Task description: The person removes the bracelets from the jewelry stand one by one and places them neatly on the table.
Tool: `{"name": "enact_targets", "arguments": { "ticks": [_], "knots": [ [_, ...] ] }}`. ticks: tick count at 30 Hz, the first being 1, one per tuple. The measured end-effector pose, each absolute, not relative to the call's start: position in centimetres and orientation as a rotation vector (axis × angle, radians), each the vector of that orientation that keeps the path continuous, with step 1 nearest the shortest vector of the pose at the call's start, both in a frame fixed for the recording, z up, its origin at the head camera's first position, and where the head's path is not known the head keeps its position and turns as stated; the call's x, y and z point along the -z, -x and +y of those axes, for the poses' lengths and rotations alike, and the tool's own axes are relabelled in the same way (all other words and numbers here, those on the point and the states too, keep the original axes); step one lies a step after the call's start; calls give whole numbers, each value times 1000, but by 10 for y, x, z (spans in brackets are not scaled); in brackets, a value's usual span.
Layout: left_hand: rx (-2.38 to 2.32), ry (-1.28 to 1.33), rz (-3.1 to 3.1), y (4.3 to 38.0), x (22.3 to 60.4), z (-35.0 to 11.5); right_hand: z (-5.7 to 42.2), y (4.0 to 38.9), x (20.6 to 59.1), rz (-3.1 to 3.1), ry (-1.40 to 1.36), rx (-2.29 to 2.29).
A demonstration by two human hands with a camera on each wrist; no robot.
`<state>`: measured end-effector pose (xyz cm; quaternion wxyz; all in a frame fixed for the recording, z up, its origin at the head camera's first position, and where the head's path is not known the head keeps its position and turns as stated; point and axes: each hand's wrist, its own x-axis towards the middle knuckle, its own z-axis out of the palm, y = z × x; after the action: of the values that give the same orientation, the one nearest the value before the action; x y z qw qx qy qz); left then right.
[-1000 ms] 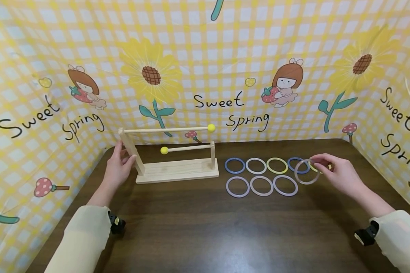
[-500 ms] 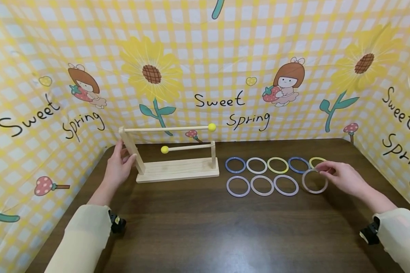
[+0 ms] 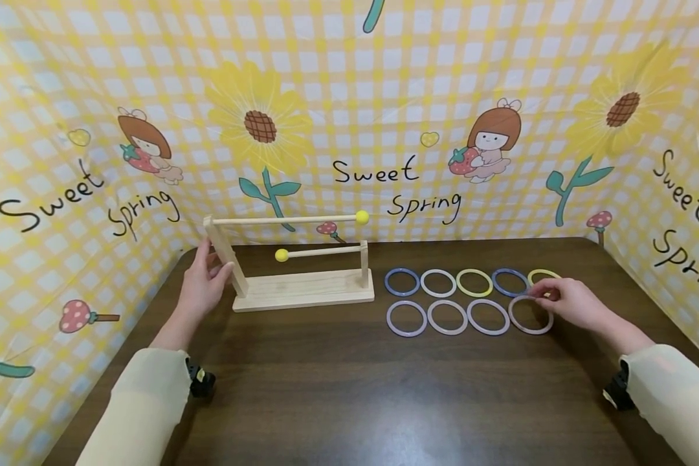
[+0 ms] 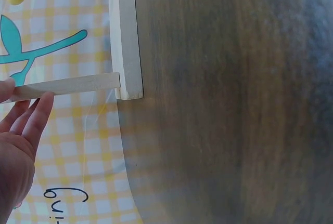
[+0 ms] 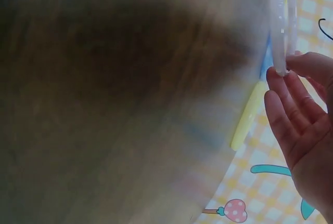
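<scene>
My left hand (image 3: 202,285) grips the tall left post (image 3: 226,255) of a wooden stand (image 3: 303,291), thumb on one face and fingers on the other; the left wrist view shows this post (image 4: 78,84) between them. Two thin rods reach out from the stand's posts, each tipped with a yellow ball (image 3: 362,217). At the right, my right hand (image 3: 576,303) pinches a pale translucent ring (image 5: 279,21) between thumb and fingertips. In the head view that ring lies close over the table, at the right end of the front row.
Several rings lie in two rows on the dark wooden table (image 3: 349,388): blue (image 3: 386,283), white (image 3: 422,283) and yellow (image 3: 459,285) ones behind, pale purple (image 3: 389,318) ones in front. A yellow checked cloth (image 3: 349,97) hangs around the back and sides.
My right hand has brought the pale ring down and toward me, from over the back row to the front row's right end. My left hand stays on the post.
</scene>
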<state>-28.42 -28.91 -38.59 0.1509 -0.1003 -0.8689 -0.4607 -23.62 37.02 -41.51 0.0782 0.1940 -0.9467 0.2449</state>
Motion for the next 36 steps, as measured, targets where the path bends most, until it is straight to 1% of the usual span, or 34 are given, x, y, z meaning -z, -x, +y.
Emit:
{"name": "enact_targets", "arguments": {
  "ticks": [24, 30, 36],
  "knots": [
    [1341, 320, -2465, 285, 387, -285, 369, 244, 420, -2986, -500, -683],
    [1338, 327, -2469, 289, 390, -283, 370, 236, 412, -2960, -485, -741],
    [1333, 333, -2472, 290, 387, -282, 363, 225, 397, -2864, -463, -787]
  ]
}}
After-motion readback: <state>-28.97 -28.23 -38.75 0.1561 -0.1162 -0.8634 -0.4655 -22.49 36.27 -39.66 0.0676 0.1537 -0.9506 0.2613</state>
